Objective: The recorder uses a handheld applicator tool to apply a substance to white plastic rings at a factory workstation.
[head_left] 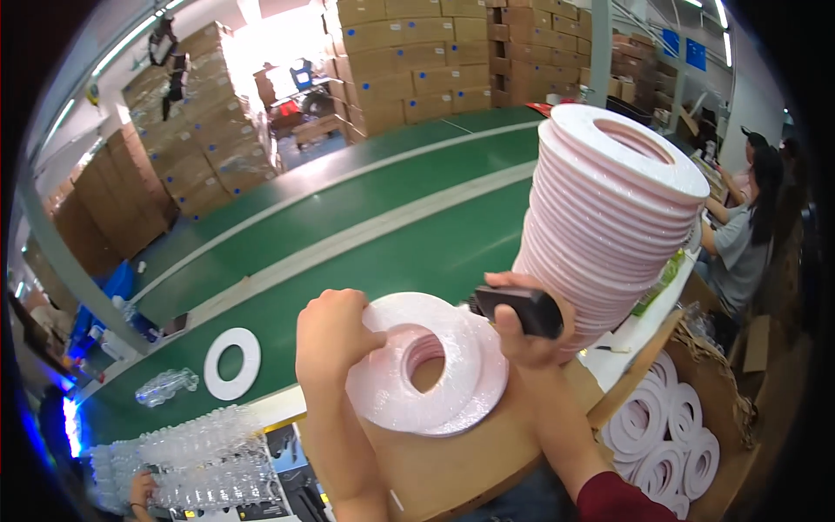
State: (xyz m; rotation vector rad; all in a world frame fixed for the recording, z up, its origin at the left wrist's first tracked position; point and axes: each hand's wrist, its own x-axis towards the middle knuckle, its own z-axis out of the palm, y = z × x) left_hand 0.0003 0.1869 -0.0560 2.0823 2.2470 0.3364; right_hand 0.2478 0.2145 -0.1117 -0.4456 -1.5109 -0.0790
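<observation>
My left hand grips the left rim of a wrapped bundle of flat white-and-pink rings, held tilted over a brown cardboard surface. My right hand holds a small black hand-held device at the bundle's upper right edge. Just behind my right hand rises a tall stack of the same pink rings, leaning slightly.
A cardboard box at right holds more white rings. One white ring lies on the green floor, with clear plastic trays at lower left. Other people sit at right. Stacked brown cartons line the back.
</observation>
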